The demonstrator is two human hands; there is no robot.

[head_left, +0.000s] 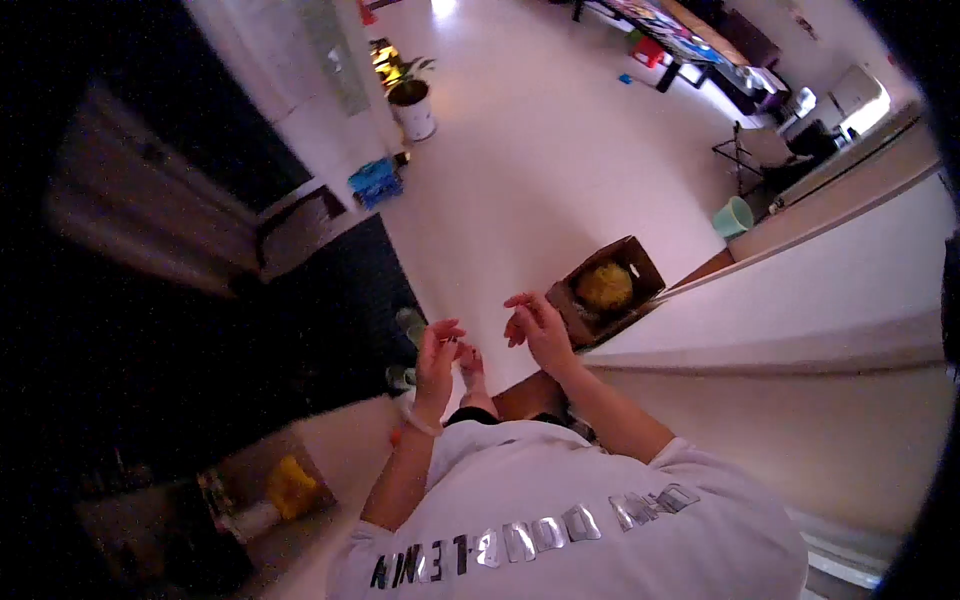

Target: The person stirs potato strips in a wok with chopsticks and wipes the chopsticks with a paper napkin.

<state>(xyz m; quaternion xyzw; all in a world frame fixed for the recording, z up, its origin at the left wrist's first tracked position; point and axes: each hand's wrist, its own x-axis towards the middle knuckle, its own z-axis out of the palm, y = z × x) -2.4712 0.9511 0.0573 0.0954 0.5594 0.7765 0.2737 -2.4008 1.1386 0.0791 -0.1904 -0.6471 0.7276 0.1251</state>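
Note:
My left hand [436, 368] is held in front of my body, its fingers bent loosely and apart, with nothing visible in it. A pale band [421, 420] circles the left wrist. To its right, my right hand [541, 332] hangs in the air with fingers spread and slightly curled, and I see nothing in it either. Just beyond the right hand, a brown cardboard box [645, 262] stands open on the floor. Inside it lies a round yellow fluffy thing [606, 287] whose kind I cannot make out. A bare foot [471, 362] shows below and between the hands.
A dark mat [350, 290] covers the floor at left, with pale shoes [408, 325] at its edge. Ahead stand a potted plant [414, 112], a blue package [376, 183] and a long table [690, 40]. A green bin [733, 217] and folding chair [762, 146] are at right.

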